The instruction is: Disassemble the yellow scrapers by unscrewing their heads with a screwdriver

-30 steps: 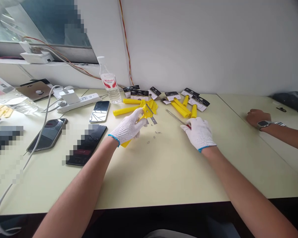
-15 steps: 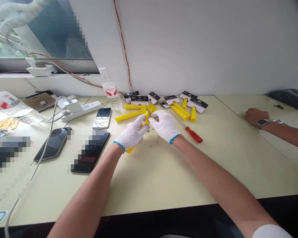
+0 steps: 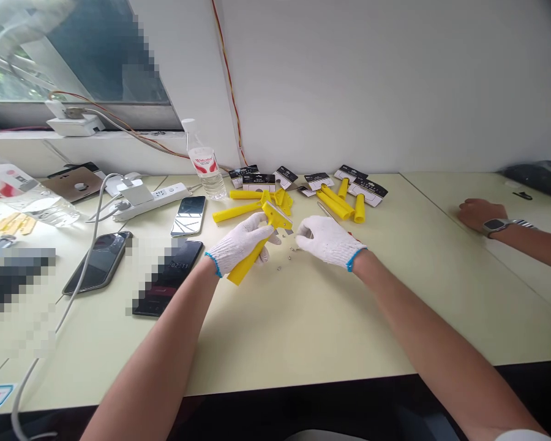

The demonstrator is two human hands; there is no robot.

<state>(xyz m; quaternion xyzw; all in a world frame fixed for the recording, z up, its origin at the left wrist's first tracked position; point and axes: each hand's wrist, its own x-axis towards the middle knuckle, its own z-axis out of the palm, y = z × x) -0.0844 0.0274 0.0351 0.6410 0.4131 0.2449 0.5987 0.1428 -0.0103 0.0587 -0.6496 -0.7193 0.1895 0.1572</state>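
Note:
My left hand (image 3: pixel 242 244), in a white knit glove with a blue cuff, is closed around the handle of a yellow scraper (image 3: pixel 275 217). Its wide head, with a metal blade strip along it, points up and away from me. My right hand (image 3: pixel 328 240), gloved alike, is low over the table to the right of the scraper, fingers curled together. Whether anything is between those fingertips is hidden. Several small screws (image 3: pixel 289 258) lie between the hands. A screwdriver (image 3: pixel 324 209) lies partly behind my right hand, most of its red handle covered.
Yellow scraper parts (image 3: pixel 236 211), yellow tubes (image 3: pixel 335 202) and black-and-white cards (image 3: pixel 258 182) lie near the wall. A water bottle (image 3: pixel 205 168), power strip (image 3: pixel 153 201) and several phones (image 3: pixel 188 215) are at left. Another person's hand (image 3: pixel 480 215) rests on the table at right.
My right hand has come off the scraper and moved right, down towards the screws, covering most of the screwdriver. In my left hand the scraper has turned, so its blade side shows.

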